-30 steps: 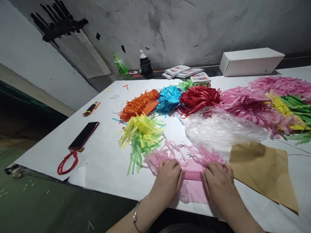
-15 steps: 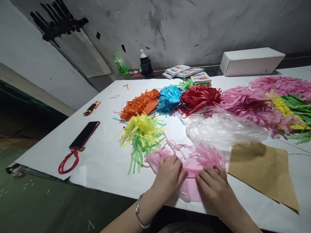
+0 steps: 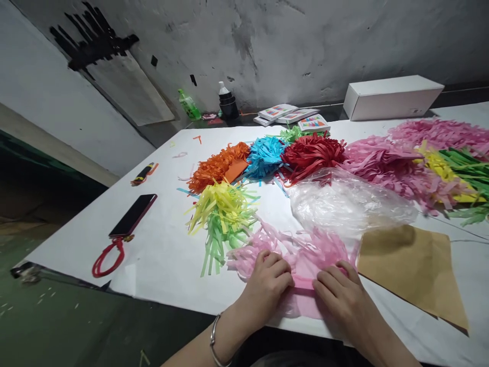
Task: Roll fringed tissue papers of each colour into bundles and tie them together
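Pink fringed tissue paper (image 3: 305,285) lies at the table's front edge, its cut strips fanning away from me and a folded band running across its middle. My left hand (image 3: 269,280) is closed on the left part of that band, fingers curled over it. On the right part, my right hand (image 3: 338,285) grips the same band with bent fingers. The fingertips are partly hidden in the paper. Just beyond my left hand lie yellow tissue fringe (image 3: 217,204) and light green fringe (image 3: 216,247).
Orange (image 3: 217,165), blue (image 3: 265,155), red (image 3: 315,155) and pink fringe bundles (image 3: 385,163) line the back. A clear plastic bag (image 3: 347,201) and brown paper (image 3: 412,275) lie to the right. At left are a phone (image 3: 133,215) and utility knife (image 3: 143,174). A white box (image 3: 393,97) stands behind.
Both hands keep hold of the pink paper and have shifted only slightly, the left fingers curling further over the band. The view has tilted a little.
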The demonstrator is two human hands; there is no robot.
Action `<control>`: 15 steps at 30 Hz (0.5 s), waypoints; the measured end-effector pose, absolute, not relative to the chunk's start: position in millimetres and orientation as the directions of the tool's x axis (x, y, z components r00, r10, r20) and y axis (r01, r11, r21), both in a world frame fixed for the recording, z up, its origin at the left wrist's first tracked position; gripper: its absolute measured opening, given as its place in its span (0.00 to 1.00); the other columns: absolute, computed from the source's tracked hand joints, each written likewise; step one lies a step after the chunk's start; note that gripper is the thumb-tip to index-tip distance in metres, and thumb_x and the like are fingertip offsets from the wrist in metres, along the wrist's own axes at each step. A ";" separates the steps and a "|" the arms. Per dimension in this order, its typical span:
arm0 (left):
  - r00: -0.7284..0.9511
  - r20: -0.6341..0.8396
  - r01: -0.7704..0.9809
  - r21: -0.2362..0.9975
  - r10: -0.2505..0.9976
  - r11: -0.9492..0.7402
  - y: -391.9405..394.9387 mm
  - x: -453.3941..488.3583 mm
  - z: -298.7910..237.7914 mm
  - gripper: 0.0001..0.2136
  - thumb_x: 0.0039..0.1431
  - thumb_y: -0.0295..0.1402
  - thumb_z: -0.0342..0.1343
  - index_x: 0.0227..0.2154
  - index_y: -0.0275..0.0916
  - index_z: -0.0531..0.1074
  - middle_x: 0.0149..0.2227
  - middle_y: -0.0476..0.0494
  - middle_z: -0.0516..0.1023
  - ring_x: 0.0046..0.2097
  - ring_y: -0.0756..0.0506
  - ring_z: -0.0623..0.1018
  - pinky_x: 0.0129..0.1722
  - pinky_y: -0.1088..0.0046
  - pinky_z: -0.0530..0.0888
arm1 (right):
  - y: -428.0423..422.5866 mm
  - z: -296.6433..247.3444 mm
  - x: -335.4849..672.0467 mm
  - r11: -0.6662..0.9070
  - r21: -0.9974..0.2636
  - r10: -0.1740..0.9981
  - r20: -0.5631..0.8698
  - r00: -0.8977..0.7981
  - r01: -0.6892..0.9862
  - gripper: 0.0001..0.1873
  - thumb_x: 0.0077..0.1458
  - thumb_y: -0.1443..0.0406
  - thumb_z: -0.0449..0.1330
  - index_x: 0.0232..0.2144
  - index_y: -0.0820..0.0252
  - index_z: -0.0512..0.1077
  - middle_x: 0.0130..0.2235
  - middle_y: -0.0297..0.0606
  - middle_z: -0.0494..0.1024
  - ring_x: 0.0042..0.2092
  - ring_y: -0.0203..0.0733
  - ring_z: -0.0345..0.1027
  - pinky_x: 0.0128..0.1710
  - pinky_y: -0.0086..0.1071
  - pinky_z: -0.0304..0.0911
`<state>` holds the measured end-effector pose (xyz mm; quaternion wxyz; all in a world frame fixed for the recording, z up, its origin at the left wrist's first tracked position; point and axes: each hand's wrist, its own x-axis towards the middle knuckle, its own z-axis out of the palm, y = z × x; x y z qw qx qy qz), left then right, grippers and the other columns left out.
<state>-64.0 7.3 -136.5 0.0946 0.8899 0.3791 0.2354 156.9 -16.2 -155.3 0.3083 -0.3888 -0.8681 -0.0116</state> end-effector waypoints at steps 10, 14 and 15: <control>0.538 0.093 0.767 0.359 0.838 -0.532 2.4 -59.1 -123.9 0.06 0.65 0.26 0.51 0.34 0.38 0.71 0.37 0.45 0.74 0.41 0.42 0.70 0.45 0.60 0.63 | -31.0 -153.6 152.6 0.511 -0.421 0.801 0.549 -0.237 0.750 0.11 0.64 0.69 0.53 0.30 0.58 0.72 0.33 0.35 0.76 0.40 0.40 0.69 0.59 0.47 0.50; 0.488 0.025 0.839 0.261 0.872 -0.477 8.2 -48.8 -123.2 0.06 0.65 0.28 0.52 0.32 0.38 0.71 0.35 0.44 0.74 0.40 0.41 0.71 0.43 0.59 0.65 | -31.2 -153.5 146.0 0.401 -0.427 0.848 0.508 -0.152 0.810 0.12 0.64 0.68 0.53 0.27 0.58 0.70 0.33 0.36 0.76 0.39 0.42 0.69 0.57 0.48 0.50; 0.478 0.010 0.852 0.239 0.878 -0.466 9.7 -47.2 -123.3 0.06 0.65 0.29 0.52 0.32 0.38 0.71 0.35 0.44 0.74 0.40 0.41 0.72 0.43 0.58 0.65 | -31.6 -152.9 144.6 0.379 -0.421 0.852 0.506 -0.134 0.824 0.13 0.64 0.68 0.52 0.27 0.58 0.70 0.33 0.36 0.76 0.39 0.43 0.69 0.57 0.49 0.50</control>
